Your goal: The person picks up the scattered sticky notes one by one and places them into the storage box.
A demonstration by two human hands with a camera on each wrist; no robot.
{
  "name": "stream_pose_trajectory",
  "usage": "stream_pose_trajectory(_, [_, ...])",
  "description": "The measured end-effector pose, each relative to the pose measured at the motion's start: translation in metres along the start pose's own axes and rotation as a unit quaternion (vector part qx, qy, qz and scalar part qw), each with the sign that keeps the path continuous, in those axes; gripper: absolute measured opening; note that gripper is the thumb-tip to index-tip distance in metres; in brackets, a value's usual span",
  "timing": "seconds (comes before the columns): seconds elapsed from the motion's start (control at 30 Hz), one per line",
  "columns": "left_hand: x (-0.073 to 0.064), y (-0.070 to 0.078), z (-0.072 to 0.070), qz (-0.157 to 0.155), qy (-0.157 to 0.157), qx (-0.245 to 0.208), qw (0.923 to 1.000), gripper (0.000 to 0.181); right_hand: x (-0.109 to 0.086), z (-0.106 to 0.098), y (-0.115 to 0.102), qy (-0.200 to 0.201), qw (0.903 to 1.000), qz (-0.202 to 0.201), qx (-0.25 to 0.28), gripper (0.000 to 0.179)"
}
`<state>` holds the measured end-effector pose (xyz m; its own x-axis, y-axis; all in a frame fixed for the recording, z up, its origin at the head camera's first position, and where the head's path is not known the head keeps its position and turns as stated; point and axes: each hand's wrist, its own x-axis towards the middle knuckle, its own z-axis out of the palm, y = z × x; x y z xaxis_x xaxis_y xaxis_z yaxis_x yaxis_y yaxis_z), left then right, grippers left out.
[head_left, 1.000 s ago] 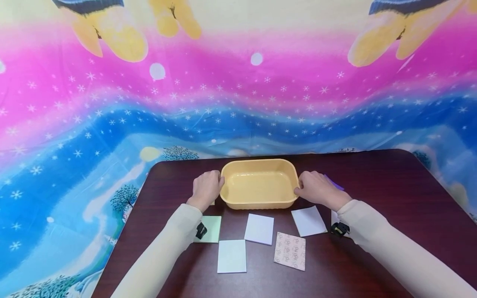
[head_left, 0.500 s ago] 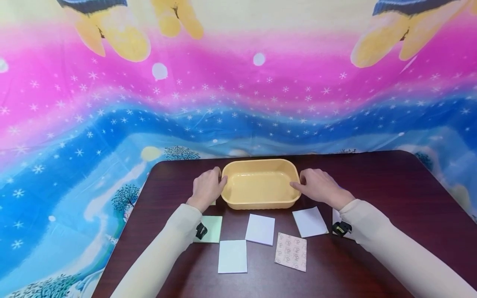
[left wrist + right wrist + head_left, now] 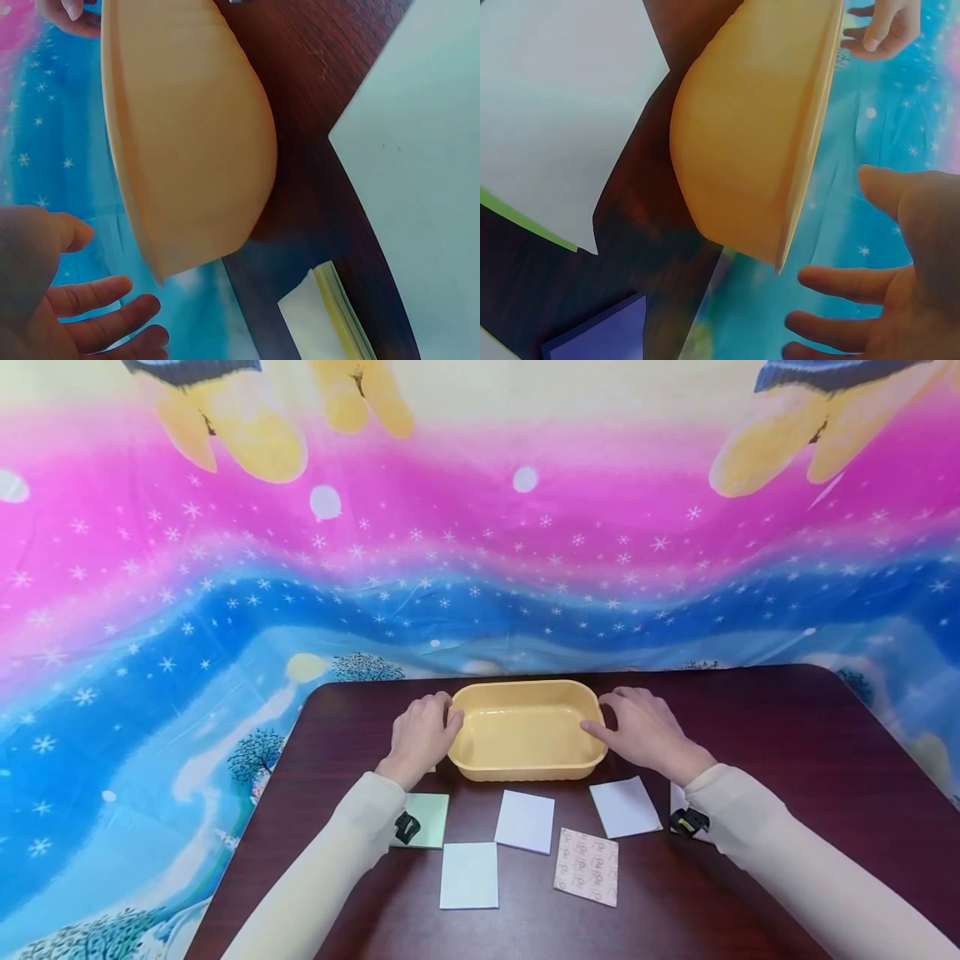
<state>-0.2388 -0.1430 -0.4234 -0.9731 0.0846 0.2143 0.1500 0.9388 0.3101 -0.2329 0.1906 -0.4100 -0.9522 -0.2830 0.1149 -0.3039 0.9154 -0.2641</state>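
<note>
Left hand (image 3: 422, 737) and right hand (image 3: 643, 731) flank the basin (image 3: 527, 743), fingers spread and gripping nothing, as it seems steady on the counter (image 3: 780, 727), beyond most paper stacks (image 3: 525, 821), perhaps leaving those reachable.

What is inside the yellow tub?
Nothing shows in the tub; the part in sight is bare. The left hand and right hand cover bits of its ends, and its near inner face is hidden.

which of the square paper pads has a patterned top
The pale pink square paper pad, right of centre near the bottom of the head view: rows of small marks cover it, while other visible pads look plain.
</note>
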Motion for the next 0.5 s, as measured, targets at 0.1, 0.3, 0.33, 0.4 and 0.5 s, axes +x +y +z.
stream_pose_trajectory(0.1, [-0.001,0.003,-0.001,0.006,0.001,-0.004,1.0,0.038,-0.002,0.001,-0.002,-0.004,1.0,0.0,-0.006,0.068])
stream_pose_trajectory(0.3, [-0.005,0.007,-0.001,0.019,0.005,-0.01,0.9998,0.043,-0.006,0.002,-0.006,-0.002,0.9999,-0.015,0.001,0.075])
stream_pose_trajectory(0.33, [-0.006,0.008,-0.001,0.02,0.003,-0.011,0.9997,0.043,-0.007,0.002,-0.007,-0.001,0.9998,-0.018,0.001,0.077])
stream_pose_trajectory(0.4, [-0.007,0.01,-0.001,0.023,-0.002,-0.013,0.9996,0.045,-0.009,0.002,-0.009,0.004,0.9997,-0.026,0.001,0.079])
stream_pose_trajectory(0.5, [-0.011,0.013,-0.002,0.035,-0.005,-0.016,0.9992,0.048,-0.012,0.003,-0.013,0.007,0.9995,-0.031,-0.002,0.082])
